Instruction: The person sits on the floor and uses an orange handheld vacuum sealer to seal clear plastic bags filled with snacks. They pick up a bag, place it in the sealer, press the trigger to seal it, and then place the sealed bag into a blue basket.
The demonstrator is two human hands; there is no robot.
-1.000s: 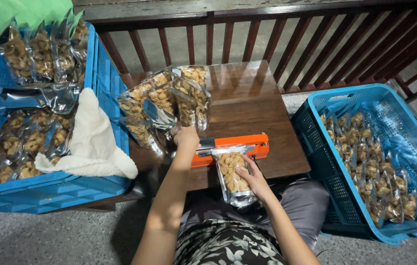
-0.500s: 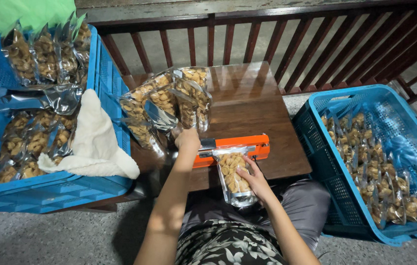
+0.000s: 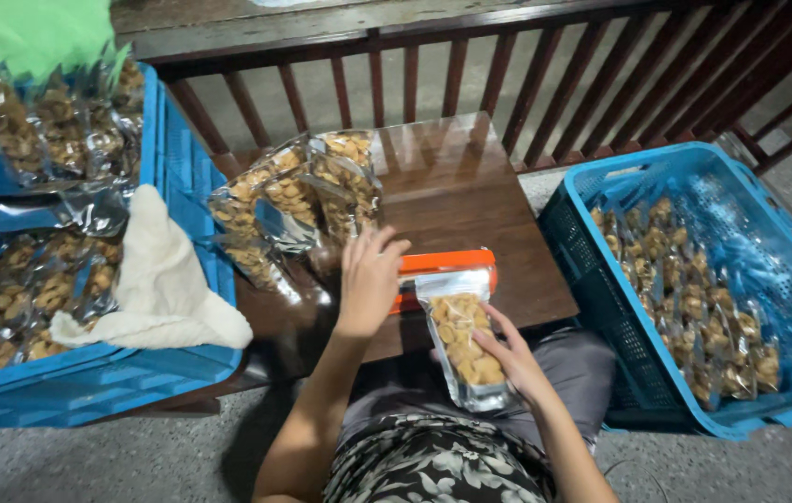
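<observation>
**Sealing a snack pouch at the table's near edge**

While the left hand (image 3: 368, 279) lies palm down on the left end of the orange heat sealer (image 3: 443, 276), fingers spread and curled over its bar without closing round anything, the right hand (image 3: 512, 359) grips the lower side of a clear snack pouch (image 3: 463, 340), thumb and fingers closed on its edge. The pouch hangs off the near edge of the wooden table (image 3: 484, 200), its silver top tucked under the sealer and its filled body over the person's lap.

In my judgement the step in hand is the seal itself: the mouth is in place and the pressing hand sits on the bar. The next move seems to call for a steady press with the mouth held flat and straight; whether the bar is fully down cannot be told.

Just beyond the left hand, a heap of filled pouches (image 3: 293, 200) sits at the table's left side. Against the table's left edge stands a blue crate (image 3: 172, 177) with more pouches and a cream cloth (image 3: 158, 279) draped over its wall. Off the right edge, a second blue crate (image 3: 592, 242) holds rows of pouches. A dark wooden railing (image 3: 452, 70) runs behind.
</observation>
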